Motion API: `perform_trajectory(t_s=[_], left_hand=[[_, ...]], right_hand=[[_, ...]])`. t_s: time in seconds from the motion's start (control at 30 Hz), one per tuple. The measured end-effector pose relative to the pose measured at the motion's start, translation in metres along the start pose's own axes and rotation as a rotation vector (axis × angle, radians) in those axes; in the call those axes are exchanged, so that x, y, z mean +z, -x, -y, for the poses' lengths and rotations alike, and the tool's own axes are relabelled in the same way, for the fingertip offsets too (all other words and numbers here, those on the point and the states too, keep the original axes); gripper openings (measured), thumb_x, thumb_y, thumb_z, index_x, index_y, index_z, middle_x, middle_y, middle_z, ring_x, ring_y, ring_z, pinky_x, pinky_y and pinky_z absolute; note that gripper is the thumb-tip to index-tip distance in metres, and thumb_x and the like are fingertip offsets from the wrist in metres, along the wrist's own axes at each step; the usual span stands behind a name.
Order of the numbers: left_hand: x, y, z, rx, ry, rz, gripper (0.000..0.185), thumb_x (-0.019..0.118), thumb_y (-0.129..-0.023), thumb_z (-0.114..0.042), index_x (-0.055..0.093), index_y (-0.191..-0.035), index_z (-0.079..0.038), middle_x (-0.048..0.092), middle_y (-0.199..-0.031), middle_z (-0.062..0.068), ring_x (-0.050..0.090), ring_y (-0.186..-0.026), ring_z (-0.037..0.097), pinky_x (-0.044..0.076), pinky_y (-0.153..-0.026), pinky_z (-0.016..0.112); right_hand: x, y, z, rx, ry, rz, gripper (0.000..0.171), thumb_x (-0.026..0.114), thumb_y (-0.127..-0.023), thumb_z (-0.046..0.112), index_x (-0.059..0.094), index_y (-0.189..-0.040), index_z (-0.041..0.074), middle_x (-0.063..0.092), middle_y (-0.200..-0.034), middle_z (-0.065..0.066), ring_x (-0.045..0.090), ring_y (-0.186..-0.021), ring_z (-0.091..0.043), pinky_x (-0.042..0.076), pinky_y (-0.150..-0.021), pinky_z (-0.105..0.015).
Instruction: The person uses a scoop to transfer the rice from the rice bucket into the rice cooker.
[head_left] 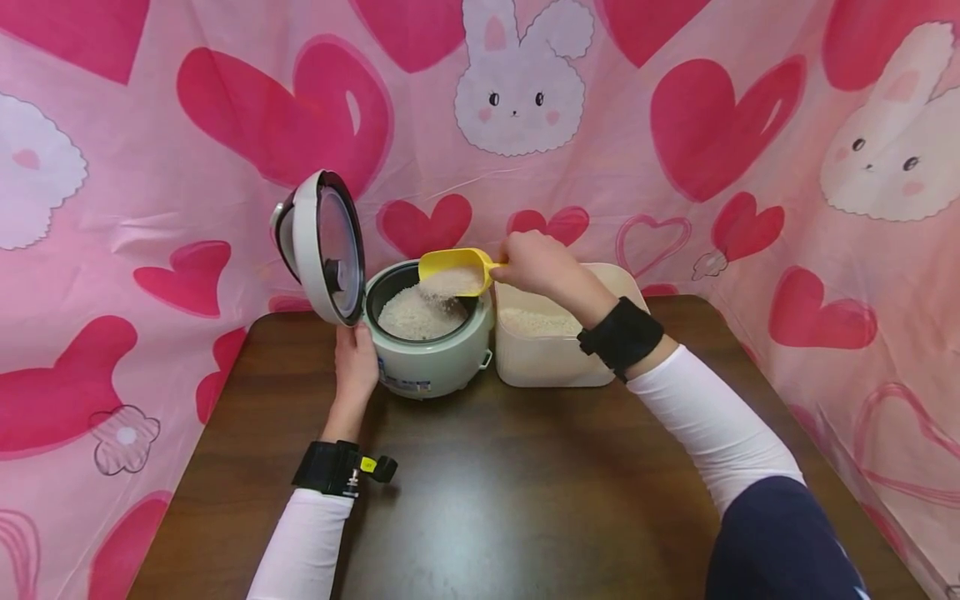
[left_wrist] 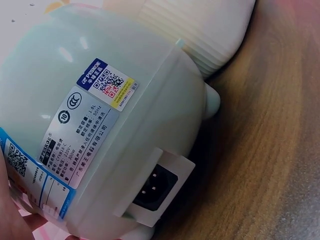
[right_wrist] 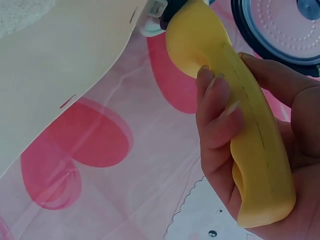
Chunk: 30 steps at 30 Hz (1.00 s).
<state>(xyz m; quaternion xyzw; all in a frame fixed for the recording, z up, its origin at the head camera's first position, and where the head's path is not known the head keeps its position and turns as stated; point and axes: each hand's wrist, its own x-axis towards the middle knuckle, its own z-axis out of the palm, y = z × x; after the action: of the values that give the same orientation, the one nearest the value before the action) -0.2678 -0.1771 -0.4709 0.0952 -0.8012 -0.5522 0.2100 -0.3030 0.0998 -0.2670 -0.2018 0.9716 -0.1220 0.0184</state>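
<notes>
In the head view my right hand (head_left: 542,265) grips the handle of a yellow scoop (head_left: 442,260) above a pale green rice cooker (head_left: 431,367). White rice spills from the tilted scoop onto the rice (head_left: 416,315) in the dark inner pot. The right wrist view shows fingers (right_wrist: 220,115) curled round the scoop handle (right_wrist: 260,145). My left hand (head_left: 354,362) holds the cooker's left side, below its raised lid (head_left: 318,250); its fingertips are mostly hidden. Labels (left_wrist: 75,135) and a power socket (left_wrist: 156,186) mark the cooker's side in the left wrist view.
Right of the cooker stands an open cream bin (head_left: 555,362) with rice (head_left: 536,322) inside, close against it. Both stand on a brown wooden table (head_left: 480,492). A pink patterned cloth (head_left: 420,158) hangs right behind the table and along its sides.
</notes>
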Motion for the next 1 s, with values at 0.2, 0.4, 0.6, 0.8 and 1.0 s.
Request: perform_trajectory(t_s=[0.2,0.4,0.6,0.8,1.0], left_hand=[[-0.001,0.000,0.001,-0.007,-0.001,0.000,0.058,0.034,-0.105,-0.034,0.041,-0.149,0.003,0.044,-0.155,0.028,0.041,-0.142,0.049,0.030,-0.117,0.062],[0.000,-0.001,0.002,-0.014,0.000,0.004,0.058,0.034,-0.105,-0.035,0.041,-0.148,0.003,0.044,-0.154,0.029,0.042,-0.142,0.047,0.030,-0.118,0.060],[-0.001,-0.003,0.000,0.013,0.008,-0.003,0.058,0.034,-0.106,-0.034,0.040,-0.151,0.003,0.044,-0.156,0.027,0.042,-0.143,0.047,0.030,-0.117,0.060],[-0.001,-0.002,-0.002,0.024,0.010,-0.005,0.058,0.035,-0.105,-0.032,0.041,-0.149,0.004,0.045,-0.154,0.029,0.042,-0.142,0.047,0.031,-0.117,0.060],[0.000,-0.001,-0.001,0.005,-0.004,-0.003,0.058,0.034,-0.105,-0.034,0.041,-0.147,0.005,0.045,-0.152,0.030,0.042,-0.141,0.050,0.031,-0.116,0.062]], right_hand=[[0.006,0.000,0.009,-0.032,0.030,-0.022,0.027,0.068,-0.097,0.029,0.066,-0.080,0.008,0.050,-0.066,-0.003,0.051,-0.067,-0.023,0.041,-0.061,-0.032],[0.010,-0.001,0.014,-0.038,0.052,-0.047,0.022,0.068,-0.098,0.027,0.067,-0.090,0.007,0.053,-0.072,-0.005,0.055,-0.070,-0.025,0.047,-0.064,-0.034],[0.012,-0.002,0.013,-0.042,0.090,-0.111,0.021,0.067,-0.099,0.026,0.070,-0.098,0.006,0.056,-0.075,-0.006,0.057,-0.074,-0.026,0.052,-0.067,-0.038],[0.017,-0.002,0.010,-0.035,0.092,-0.137,0.027,0.068,-0.099,0.027,0.067,-0.112,0.003,0.065,-0.092,-0.012,0.061,-0.088,-0.030,0.057,-0.077,-0.044],[0.025,0.000,0.006,-0.060,0.112,-0.172,0.034,0.070,-0.098,0.027,0.064,-0.121,0.002,0.066,-0.103,-0.016,0.064,-0.098,-0.033,0.058,-0.085,-0.047]])
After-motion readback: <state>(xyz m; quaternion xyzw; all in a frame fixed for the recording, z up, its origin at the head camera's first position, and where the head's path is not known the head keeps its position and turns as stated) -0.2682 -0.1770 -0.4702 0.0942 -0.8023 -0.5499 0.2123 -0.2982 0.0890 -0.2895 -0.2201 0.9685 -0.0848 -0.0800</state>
